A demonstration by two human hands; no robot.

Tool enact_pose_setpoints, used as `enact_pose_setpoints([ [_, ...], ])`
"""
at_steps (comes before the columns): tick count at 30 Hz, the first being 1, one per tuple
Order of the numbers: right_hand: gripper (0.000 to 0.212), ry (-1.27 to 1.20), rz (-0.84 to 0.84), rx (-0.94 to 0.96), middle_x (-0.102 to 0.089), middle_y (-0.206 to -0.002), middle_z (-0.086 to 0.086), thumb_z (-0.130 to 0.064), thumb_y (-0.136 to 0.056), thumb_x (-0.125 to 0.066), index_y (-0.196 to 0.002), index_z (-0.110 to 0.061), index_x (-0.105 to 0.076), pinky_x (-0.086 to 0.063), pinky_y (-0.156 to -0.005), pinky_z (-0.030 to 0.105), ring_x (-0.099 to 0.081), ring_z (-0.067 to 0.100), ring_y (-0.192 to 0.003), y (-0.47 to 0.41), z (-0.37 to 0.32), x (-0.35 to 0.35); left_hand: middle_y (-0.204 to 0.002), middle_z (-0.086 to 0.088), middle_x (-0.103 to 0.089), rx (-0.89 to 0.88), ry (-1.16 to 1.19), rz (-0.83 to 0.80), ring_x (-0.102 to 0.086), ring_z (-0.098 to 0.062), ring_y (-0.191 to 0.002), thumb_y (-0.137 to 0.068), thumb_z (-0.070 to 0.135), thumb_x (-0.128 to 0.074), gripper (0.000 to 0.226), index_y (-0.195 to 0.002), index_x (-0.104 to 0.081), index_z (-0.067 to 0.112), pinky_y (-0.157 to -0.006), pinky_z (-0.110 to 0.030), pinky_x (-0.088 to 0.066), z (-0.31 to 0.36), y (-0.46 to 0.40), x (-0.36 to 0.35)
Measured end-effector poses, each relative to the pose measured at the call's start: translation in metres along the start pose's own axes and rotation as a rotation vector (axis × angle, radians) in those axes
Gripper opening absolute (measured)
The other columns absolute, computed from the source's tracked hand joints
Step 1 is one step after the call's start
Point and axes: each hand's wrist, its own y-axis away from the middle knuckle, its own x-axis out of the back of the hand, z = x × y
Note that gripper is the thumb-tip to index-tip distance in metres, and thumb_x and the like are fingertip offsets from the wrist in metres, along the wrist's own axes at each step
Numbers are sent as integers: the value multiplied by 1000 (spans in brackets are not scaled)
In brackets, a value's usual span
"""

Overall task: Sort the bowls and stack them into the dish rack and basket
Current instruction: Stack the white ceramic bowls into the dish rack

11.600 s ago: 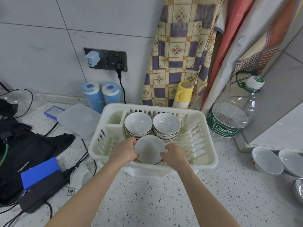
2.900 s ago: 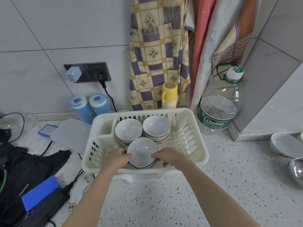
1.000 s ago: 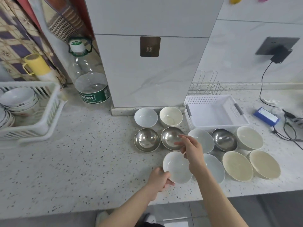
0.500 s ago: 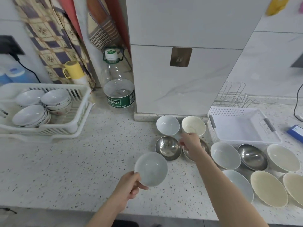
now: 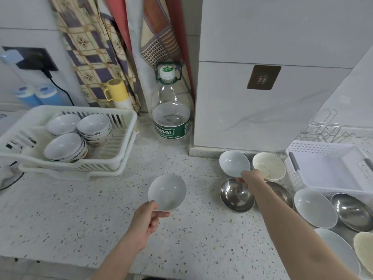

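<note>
We log: left grip (image 5: 148, 216) pinching the rim of a pale bowl (image 5: 167, 192), held above the speckled surface (image 5: 80, 209). Right grip (image 5: 250, 177) pinching the near rim of a second white bowl (image 5: 234, 162) beside the cream bowl (image 5: 268, 165). Dish rack (image 5: 121, 126), far left, holds three bowl stacks; white basket (image 5: 314, 150) far right.

The countertop (image 5: 84, 225) is showing a smooth, speckled stone finish, and the dish rack (image 5: 125, 126) sitting on it is looking like glossy white plastic, as is the perforated basket (image 5: 302, 146) well to the right of it. Between rack and basket, two steel bowls (image 5: 236, 196) are gleaming like mirrors beside glazed white bowls (image 5: 233, 162). Behind the rack, patterned cloth (image 5: 88, 49) is hanging matt next to a clear plastic bottle (image 5: 171, 116).
</note>
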Motion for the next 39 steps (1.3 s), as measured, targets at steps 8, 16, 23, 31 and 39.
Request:
enact_pose_setpoints([
  [8,14,-51,76,28,-52,-59,12,9,-81,-46,-89,6,-58,-32,-27,13,-50,18,-51,-1,-6,-10,-89,-23,-75,4,61,33,-29,-9,-42,-95,12,-45,30,-123,-54,7,-35,-19,-23,10,2,11],
  [16,20,-41,114,227,-71,-68,16,-4,-75,-50,-67,3,-67,-36,-46,25,-50,15,-49,41,-29,-27,-89,-23,-75,-30,104,7,-29,-9,-42,-91,11,-47,28,-117,-57,11,-36,-20,-23,30,2,43],
  [23,18,-175,-55,287,-66,-51,14,4,-74,-52,-62,5,-66,-28,-32,16,-40,9,-36,118,-48,-89,-87,-29,-72,-126,185,-70,-29,-9,-38,-92,11,-45,28,-115,-59,7,-38,-20,-22,71,-8,109],
  [31,19,-259,-240,387,-58,-41,11,4,-78,-53,-60,3,-59,-23,-31,17,-41,20,-45,200,-98,-204,-81,-29,-71,-322,212,-50,-27,-9,-36,-87,8,-44,21,-100,-59,0,-38,-20,-24,148,-20,214],
  [39,32,16,-218,551,-59,-42,7,-3,-73,-55,-41,-4,-52,-32,-41,18,-47,18,-40,245,-133,-286,-79,-25,-73,-448,129,36,-27,-8,-38,-87,6,-46,22,-104,-60,5,-37,-19,-22,210,-55,281],
])
